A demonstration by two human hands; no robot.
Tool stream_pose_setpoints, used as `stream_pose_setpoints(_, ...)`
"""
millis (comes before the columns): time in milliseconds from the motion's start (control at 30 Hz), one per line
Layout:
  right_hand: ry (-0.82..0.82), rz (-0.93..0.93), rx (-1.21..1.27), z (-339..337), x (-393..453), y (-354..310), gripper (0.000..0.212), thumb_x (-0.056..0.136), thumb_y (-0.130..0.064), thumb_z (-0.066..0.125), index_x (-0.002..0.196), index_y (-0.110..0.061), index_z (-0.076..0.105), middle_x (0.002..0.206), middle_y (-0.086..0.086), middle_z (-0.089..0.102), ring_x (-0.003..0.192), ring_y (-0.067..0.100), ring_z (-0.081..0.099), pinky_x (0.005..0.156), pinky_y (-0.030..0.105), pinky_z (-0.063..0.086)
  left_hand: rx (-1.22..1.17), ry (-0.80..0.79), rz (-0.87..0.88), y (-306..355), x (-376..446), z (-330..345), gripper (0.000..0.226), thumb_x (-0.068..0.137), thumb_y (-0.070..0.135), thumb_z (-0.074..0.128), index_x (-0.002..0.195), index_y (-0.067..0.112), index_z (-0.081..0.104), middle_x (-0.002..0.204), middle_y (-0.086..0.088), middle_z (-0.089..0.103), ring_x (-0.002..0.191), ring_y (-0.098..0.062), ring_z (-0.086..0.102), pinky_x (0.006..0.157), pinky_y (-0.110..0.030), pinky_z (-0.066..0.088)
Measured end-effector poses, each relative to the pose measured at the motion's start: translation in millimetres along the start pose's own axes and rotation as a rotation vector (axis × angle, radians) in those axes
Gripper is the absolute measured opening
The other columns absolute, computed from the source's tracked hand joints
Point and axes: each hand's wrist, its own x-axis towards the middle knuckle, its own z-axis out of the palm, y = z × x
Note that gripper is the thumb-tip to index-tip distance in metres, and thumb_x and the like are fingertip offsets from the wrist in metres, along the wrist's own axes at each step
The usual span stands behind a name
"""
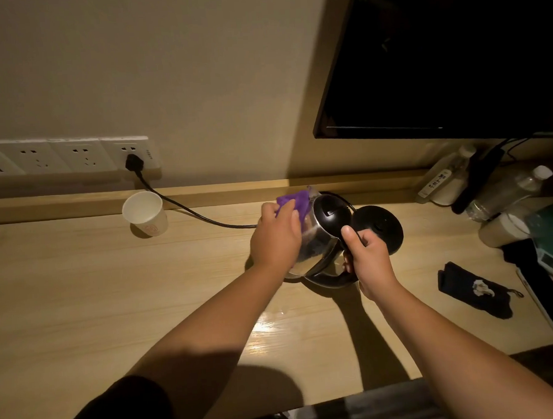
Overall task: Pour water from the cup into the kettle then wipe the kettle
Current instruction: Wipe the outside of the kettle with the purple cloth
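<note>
On the wooden worktop [81, 299] we tilt the steel kettle [315, 245] beside its round black base [381, 226]. Our right hand [369, 259] has its fingers wrapped tight around the black handle. Our left hand [276, 238] presses a purple cloth [295, 200], gripped closed, against the kettle's side. The white paper cup [145, 214] stands upright, well apart to the left.

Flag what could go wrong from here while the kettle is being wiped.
1. The kettle is tilted off its base, held only by the right hand on the handle; if it holds water, some may spill onto the desk.
2. The base's cord is plugged into the wall; spilled water could reach the base.
3. The left hand pressing the cloth could push the kettle loose.
</note>
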Motion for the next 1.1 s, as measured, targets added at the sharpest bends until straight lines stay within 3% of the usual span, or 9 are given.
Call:
stream_pose_setpoints(100,-0.011,0.027,0.047,-7,2,6,0.032,0.093,-0.045,0.06,0.091,-0.013,0.061,0.073,0.007,0.059,0.069,0.025,0.056,0.068,0.041,0.049,-0.002,-0.107,-0.112,-18,11,3,0.029,0.103,0.031,0.036,0.123,0.019,0.053,0.121,-0.002,0.047,0.076,-0.009,0.053,0.06,-0.02,0.039)
stream_pose_setpoints(233,-0.032,0.024,0.05,-10,5,6,0.035,0.087,-0.051,0.061,0.088,-0.015,0.061,0.07,0.005,0.059,0.069,0.026,0.056,0.07,0.044,0.05,0.088,-0.198,-0.131,-41,23,5,0.033,0.104,0.028,0.028,0.116,0.017,0.057,0.118,-0.01,0.048,0.079,-0.02,0.056,0.068,-0.034,0.046)
stream_pose_setpoints(300,-0.032,0.021,0.039,-10,6,4,0.035,0.088,-0.05,0.062,0.088,-0.014,0.062,0.071,0.005,0.06,0.069,0.026,0.056,0.07,0.045,0.05,0.081,-0.222,-0.166,-48,27,7,0.037,0.103,0.031,0.023,0.114,0.018,0.057,0.118,-0.01,0.047,0.072,-0.017,0.053,0.066,-0.032,0.041)
stream_pose_setpoints(467,-0.015,0.03,0.025,-12,6,1,0.035,0.092,-0.047,0.06,0.089,-0.013,0.062,0.071,0.005,0.059,0.068,0.024,0.056,0.069,0.044,0.049,0.067,-0.21,-0.17,-38,25,3,0.036,0.104,0.033,0.026,0.118,0.019,0.056,0.119,-0.009,0.047,0.075,-0.017,0.054,0.068,-0.033,0.044)
stream_pose_setpoints(633,-0.021,0.01,-0.012,-13,5,-1,0.034,0.094,-0.046,0.058,0.09,-0.012,0.062,0.073,0.006,0.06,0.068,0.023,0.056,0.068,0.042,0.05,-0.064,-0.099,0.052,8,9,-7,0.035,0.103,0.035,0.033,0.126,0.023,0.055,0.121,-0.001,0.045,0.083,-0.012,0.053,0.07,-0.03,0.048)
stream_pose_setpoints(767,0.004,0.018,0.02,-13,3,0,0.034,0.095,-0.045,0.057,0.089,-0.012,0.063,0.07,0.004,0.059,0.065,0.021,0.056,0.065,0.039,0.05,0.012,-0.016,0.266,30,-5,-3,0.036,0.101,0.033,0.042,0.135,0.025,0.05,0.122,0.0,0.046,0.09,-0.012,0.054,0.069,-0.032,0.053)
stream_pose_setpoints(900,0.012,0.086,0.1,-12,2,2,0.04,0.096,-0.047,0.055,0.092,-0.008,0.064,0.064,0.003,0.055,0.058,0.018,0.052,0.059,0.034,0.048,0.179,0.049,0.398,16,-22,15,0.044,0.095,0.029,0.057,0.137,0.021,0.047,0.126,-0.011,0.052,0.105,-0.023,0.057,0.074,-0.033,0.055)
stream_pose_setpoints(1033,-0.018,0.136,0.183,-12,4,5,0.051,0.096,-0.05,0.053,0.105,-0.001,0.064,0.06,0.003,0.052,0.053,0.015,0.05,0.059,0.033,0.048,0.244,0.069,0.445,-6,-22,22,0.049,0.091,0.027,0.062,0.137,0.018,0.046,0.126,-0.016,0.054,0.107,-0.028,0.057,0.073,-0.034,0.055)
stream_pose_setpoints(1100,-0.004,0.17,0.229,-13,4,7,0.053,0.096,-0.05,0.054,0.107,0.0,0.064,0.06,0.002,0.051,0.052,0.015,0.049,0.059,0.034,0.047,0.213,0.06,0.36,-16,-17,19,0.044,0.094,0.026,0.057,0.136,0.018,0.046,0.127,-0.014,0.052,0.105,-0.026,0.056,0.071,-0.034,0.054)
